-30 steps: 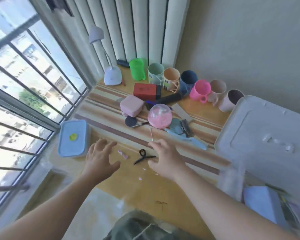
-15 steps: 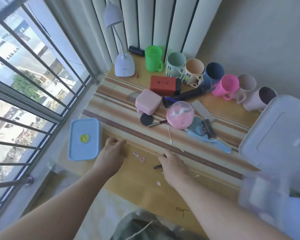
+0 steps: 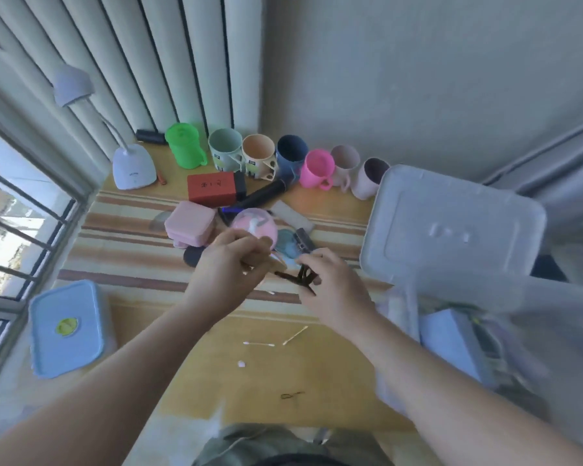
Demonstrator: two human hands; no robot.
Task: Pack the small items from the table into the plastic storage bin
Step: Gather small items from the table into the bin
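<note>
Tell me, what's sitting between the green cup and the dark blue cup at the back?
In the head view, two cups stand between the green cup and the dark blue cup: a pale green cup and a peach cup.

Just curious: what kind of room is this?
Probably a home, at a window-side table: curtains, a barred window, a desk lamp and a row of cups.

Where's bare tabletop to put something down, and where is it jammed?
Free: the striped stretch between the desk lamp, the pink case and the blue lidded box. Also the near yellow area, bare apart from cotton swabs and a small black clip. Crowded: the back row of cups and the pile behind both hands, bordered by the bin lid.
</note>
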